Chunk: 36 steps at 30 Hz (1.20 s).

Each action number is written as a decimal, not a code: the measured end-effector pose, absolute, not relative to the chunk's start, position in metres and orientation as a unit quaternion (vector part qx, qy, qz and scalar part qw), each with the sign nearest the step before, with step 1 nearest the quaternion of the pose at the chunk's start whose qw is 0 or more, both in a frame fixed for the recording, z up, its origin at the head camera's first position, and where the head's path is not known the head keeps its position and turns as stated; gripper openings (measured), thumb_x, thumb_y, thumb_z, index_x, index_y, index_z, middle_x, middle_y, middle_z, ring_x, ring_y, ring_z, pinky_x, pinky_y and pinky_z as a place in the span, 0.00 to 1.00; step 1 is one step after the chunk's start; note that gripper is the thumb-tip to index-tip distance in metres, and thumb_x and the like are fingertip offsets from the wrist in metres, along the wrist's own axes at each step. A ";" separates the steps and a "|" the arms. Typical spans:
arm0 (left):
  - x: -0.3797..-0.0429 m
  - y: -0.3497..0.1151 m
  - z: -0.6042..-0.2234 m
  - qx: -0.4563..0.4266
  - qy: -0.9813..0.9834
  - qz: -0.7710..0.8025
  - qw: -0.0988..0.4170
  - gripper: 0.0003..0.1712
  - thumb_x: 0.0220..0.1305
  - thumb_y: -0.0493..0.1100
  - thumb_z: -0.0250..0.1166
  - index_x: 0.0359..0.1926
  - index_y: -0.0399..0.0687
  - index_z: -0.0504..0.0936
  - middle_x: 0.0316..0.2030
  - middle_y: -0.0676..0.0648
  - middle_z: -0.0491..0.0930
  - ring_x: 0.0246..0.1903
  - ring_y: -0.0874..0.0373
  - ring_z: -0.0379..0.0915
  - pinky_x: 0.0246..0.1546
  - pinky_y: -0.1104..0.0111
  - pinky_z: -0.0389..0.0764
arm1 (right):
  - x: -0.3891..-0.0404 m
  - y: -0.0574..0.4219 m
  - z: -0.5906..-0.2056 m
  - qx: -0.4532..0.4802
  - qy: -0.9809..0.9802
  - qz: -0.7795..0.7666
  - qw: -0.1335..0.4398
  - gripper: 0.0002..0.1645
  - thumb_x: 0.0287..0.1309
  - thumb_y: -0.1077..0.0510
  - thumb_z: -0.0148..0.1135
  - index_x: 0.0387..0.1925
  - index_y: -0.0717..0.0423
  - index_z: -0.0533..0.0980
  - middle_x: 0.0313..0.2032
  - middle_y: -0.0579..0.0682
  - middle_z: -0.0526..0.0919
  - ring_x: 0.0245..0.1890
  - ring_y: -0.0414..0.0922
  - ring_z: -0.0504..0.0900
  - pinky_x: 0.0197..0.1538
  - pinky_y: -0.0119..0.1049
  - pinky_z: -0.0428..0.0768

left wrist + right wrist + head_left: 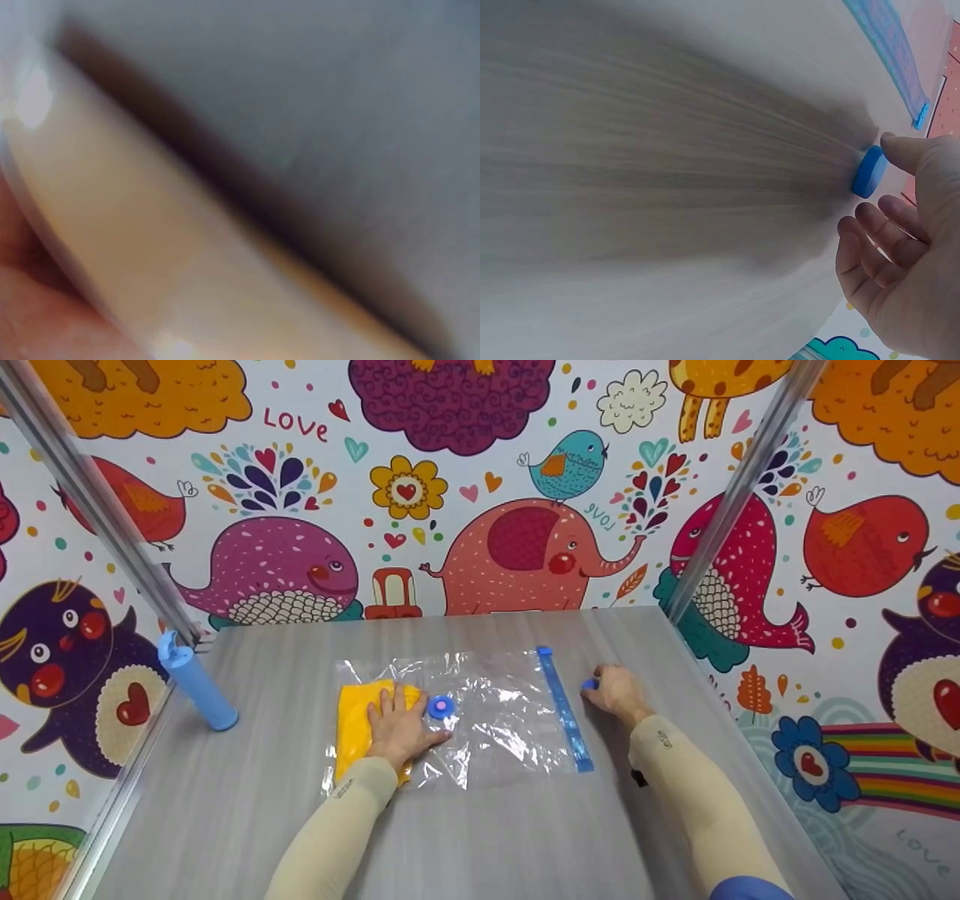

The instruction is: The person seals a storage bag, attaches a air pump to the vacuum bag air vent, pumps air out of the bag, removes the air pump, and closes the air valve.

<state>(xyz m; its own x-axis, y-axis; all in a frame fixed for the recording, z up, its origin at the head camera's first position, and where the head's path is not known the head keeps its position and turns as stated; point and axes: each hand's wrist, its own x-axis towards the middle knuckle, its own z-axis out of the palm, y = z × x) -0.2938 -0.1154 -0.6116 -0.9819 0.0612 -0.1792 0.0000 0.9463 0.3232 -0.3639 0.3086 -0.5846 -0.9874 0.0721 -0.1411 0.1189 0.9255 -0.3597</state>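
My left hand [397, 729] lies with fingers spread on a clear plastic bag [502, 735], pressing over the folded yellow cloth [354, 720] inside it. Beside its thumb is the bag's round blue valve [441, 706] with a pink centre. Off the bag's right end, my right hand [621, 690] holds a small round blue cap [868, 172] at the tabletop, between thumb and fingertips. A blue zip strip [564, 709] runs along that end, with a blue slider [544, 651] at its far corner. The left wrist view is too blurred to make out the work.
A blue hand pump [198, 682] stands at the left of the grey wood-grain table [510, 847]. Metal posts [712, 532] and walls printed with cartoon animals close in the table's back and sides.
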 end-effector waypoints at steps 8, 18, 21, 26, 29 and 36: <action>-0.293 -0.115 -0.615 0.018 0.983 0.160 0.092 0.61 0.66 0.78 0.71 0.90 0.61 0.60 0.92 0.32 0.39 0.91 0.24 0.33 0.89 0.27 0.35 | -0.364 0.304 -0.585 0.060 0.974 -0.209 0.064 0.33 0.75 0.45 0.70 0.70 0.62 0.77 0.63 0.64 0.86 0.59 0.60 0.85 0.70 0.61 0.86; -0.293 -0.115 -0.615 0.024 0.983 0.161 0.086 0.62 0.65 0.78 0.72 0.90 0.60 0.60 0.92 0.31 0.40 0.90 0.23 0.34 0.88 0.26 0.36 | -0.363 0.299 -0.584 0.024 0.974 -0.220 0.047 0.31 0.74 0.49 0.70 0.67 0.66 0.79 0.62 0.66 0.87 0.60 0.63 0.87 0.68 0.60 0.87; -0.294 -0.115 -0.616 0.026 0.984 0.159 0.081 0.62 0.65 0.78 0.72 0.90 0.60 0.60 0.92 0.31 0.41 0.90 0.23 0.34 0.89 0.26 0.37 | -0.362 0.295 -0.585 0.010 0.975 -0.220 0.033 0.30 0.73 0.50 0.70 0.65 0.67 0.80 0.60 0.67 0.88 0.59 0.63 0.88 0.66 0.61 0.87; -0.292 -0.118 -0.617 0.036 0.985 0.159 0.061 0.61 0.65 0.78 0.73 0.89 0.59 0.63 0.91 0.30 0.44 0.90 0.22 0.37 0.88 0.24 0.42 | -0.358 0.288 -0.584 -0.028 0.977 -0.211 -0.010 0.27 0.70 0.52 0.71 0.60 0.69 0.83 0.54 0.68 0.91 0.55 0.65 0.90 0.61 0.62 0.89; -0.291 -0.119 -0.617 0.040 0.985 0.161 0.053 0.61 0.65 0.78 0.73 0.89 0.58 0.64 0.91 0.30 0.46 0.90 0.22 0.38 0.87 0.24 0.43 | -0.357 0.283 -0.582 -0.045 0.975 -0.216 -0.023 0.26 0.69 0.53 0.71 0.59 0.69 0.83 0.53 0.69 0.91 0.54 0.66 0.90 0.60 0.62 0.90; -0.293 -0.118 -0.615 0.036 0.983 0.167 0.062 0.58 0.68 0.76 0.71 0.89 0.58 0.63 0.92 0.32 0.43 0.91 0.25 0.34 0.88 0.25 0.38 | -0.356 0.269 -0.578 -0.083 0.971 -0.223 -0.028 0.26 0.69 0.56 0.72 0.60 0.72 0.84 0.55 0.71 0.91 0.57 0.68 0.91 0.63 0.62 0.89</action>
